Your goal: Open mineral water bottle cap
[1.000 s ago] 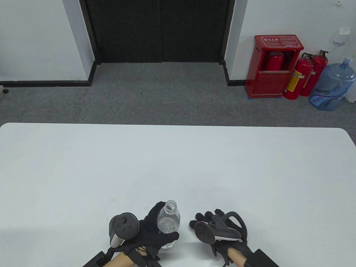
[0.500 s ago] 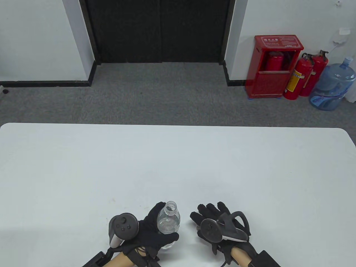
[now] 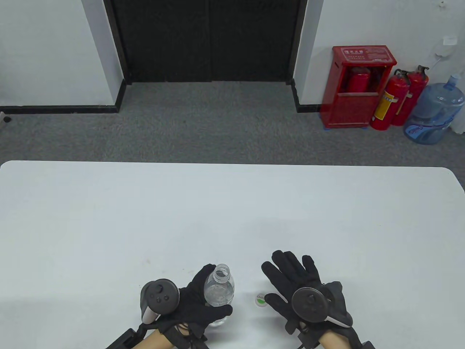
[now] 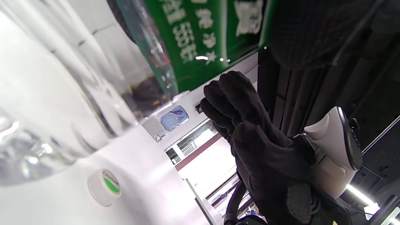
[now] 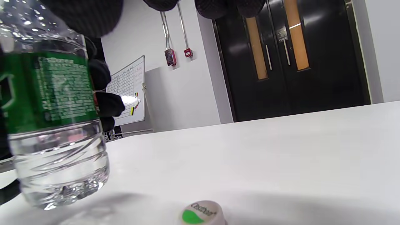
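Observation:
A clear water bottle [image 3: 219, 292] with a green label stands upright near the table's front edge, its mouth open and uncapped. My left hand [image 3: 198, 303] grips it around the body. The bottle also shows in the left wrist view [image 4: 78, 78] and in the right wrist view [image 5: 53, 122]. The white cap [image 3: 260, 300] with a green spot lies flat on the table between bottle and right hand; it shows in the left wrist view [image 4: 104, 187] and in the right wrist view [image 5: 203, 214]. My right hand [image 3: 296, 278] is spread open and empty, palm down, just right of the cap.
The white table [image 3: 232, 211] stretches far ahead and to both sides. Beyond its far edge lies grey carpet, with a red extinguisher cabinet [image 3: 358, 85] and a blue water jug [image 3: 434, 111] at the wall.
My right hand opened, lifted and shifted right, leaving the cap lying on the table where the hand had been. The left hand and bottle have not moved.

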`<move>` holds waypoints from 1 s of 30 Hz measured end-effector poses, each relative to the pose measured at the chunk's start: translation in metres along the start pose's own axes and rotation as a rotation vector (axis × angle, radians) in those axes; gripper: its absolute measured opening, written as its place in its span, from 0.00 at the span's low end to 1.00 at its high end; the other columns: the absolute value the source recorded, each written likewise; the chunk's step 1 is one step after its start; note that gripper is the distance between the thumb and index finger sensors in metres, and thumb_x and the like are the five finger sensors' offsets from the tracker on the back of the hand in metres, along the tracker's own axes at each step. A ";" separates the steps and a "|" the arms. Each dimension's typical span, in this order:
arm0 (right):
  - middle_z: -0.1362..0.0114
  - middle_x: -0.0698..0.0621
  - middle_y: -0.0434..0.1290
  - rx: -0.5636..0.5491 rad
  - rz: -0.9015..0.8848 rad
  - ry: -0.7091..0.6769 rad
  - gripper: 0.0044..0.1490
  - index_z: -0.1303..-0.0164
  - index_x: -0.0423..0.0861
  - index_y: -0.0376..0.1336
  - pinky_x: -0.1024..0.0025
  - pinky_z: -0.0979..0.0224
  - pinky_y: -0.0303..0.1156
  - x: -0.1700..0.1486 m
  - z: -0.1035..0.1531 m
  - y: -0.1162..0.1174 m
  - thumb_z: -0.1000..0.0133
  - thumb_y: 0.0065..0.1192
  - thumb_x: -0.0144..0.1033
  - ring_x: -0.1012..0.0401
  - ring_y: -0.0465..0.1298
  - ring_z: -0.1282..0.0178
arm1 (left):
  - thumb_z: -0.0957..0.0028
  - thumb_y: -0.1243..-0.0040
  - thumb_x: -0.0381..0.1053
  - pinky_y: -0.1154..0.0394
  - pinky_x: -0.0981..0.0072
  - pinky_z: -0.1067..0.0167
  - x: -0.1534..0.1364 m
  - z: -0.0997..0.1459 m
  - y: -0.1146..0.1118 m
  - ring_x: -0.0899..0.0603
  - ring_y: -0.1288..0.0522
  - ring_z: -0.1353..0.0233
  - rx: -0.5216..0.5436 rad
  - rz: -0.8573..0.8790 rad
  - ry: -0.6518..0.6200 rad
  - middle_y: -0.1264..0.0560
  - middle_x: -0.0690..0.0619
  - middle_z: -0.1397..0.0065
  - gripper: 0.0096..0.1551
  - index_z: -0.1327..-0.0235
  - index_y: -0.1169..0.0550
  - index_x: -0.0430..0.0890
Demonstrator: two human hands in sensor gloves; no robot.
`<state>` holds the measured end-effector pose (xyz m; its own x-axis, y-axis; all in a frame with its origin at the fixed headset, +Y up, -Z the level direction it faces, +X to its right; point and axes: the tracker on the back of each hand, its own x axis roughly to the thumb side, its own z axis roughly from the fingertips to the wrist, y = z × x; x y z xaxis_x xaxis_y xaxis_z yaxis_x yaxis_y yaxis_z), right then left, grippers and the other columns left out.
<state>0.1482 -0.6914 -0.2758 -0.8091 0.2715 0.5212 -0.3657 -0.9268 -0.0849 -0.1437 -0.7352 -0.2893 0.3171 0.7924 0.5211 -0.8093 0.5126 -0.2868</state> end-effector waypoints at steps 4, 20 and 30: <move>0.14 0.50 0.48 0.005 0.005 -0.012 0.49 0.24 0.66 0.43 0.35 0.25 0.42 0.001 0.000 0.002 0.55 0.54 0.64 0.47 0.51 0.17 | 0.62 0.30 0.69 0.33 0.39 0.30 -0.001 0.000 0.001 0.37 0.29 0.27 0.002 -0.002 0.002 0.43 0.49 0.28 0.61 0.34 0.55 0.52; 0.14 0.51 0.48 0.028 -0.021 -0.002 0.48 0.24 0.65 0.44 0.35 0.25 0.41 0.000 -0.003 0.003 0.55 0.54 0.63 0.46 0.51 0.16 | 0.63 0.26 0.67 0.34 0.40 0.28 0.001 -0.023 0.006 0.37 0.31 0.23 -0.004 -0.016 0.056 0.43 0.50 0.27 0.61 0.34 0.54 0.51; 0.14 0.50 0.47 0.049 -0.003 -0.004 0.48 0.24 0.65 0.43 0.35 0.25 0.40 0.003 -0.004 0.004 0.55 0.55 0.63 0.46 0.49 0.16 | 0.64 0.25 0.66 0.37 0.40 0.25 -0.049 -0.092 0.020 0.38 0.32 0.21 0.102 0.076 0.191 0.43 0.53 0.26 0.61 0.34 0.54 0.54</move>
<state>0.1428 -0.6937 -0.2781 -0.8062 0.2730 0.5249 -0.3451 -0.9376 -0.0423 -0.1300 -0.7330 -0.3945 0.3335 0.8805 0.3369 -0.8772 0.4208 -0.2314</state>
